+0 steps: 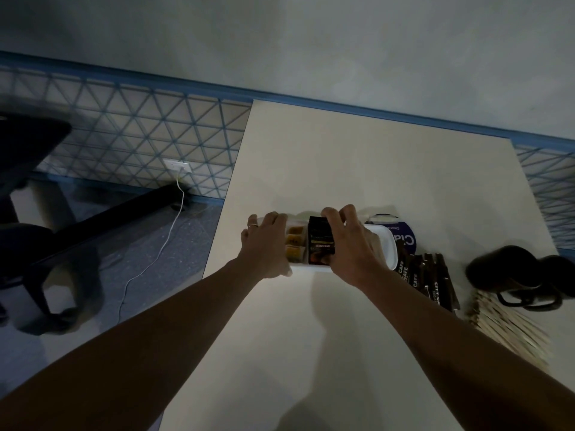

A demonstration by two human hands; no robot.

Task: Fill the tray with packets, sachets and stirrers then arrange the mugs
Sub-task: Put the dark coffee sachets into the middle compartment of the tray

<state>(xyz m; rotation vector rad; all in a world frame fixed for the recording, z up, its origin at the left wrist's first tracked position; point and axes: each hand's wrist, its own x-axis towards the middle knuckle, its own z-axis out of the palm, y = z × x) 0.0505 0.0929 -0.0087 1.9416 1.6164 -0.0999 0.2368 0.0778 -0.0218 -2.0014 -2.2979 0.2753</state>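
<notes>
A white tray point(387, 244) lies on the cream table point(342, 169) near its left edge. My left hand point(267, 244) grips the tray's left end. Several yellow sachets point(295, 245) stand in its left compartment. My right hand point(350, 241) holds black packets point(321, 244) in the tray's middle. Loose dark coffee packets point(426, 278) lie just right of the tray. A pile of pale wooden stirrers point(504, 328) lies further right. Two dark mugs point(522, 272) lie beyond the stirrers, blurred.
A purple and white round pack point(401, 234) sits behind the tray's right end. On the floor to the left stand a dark office chair point(28, 213) and a white cable point(149, 262) running from a wall socket point(178, 166).
</notes>
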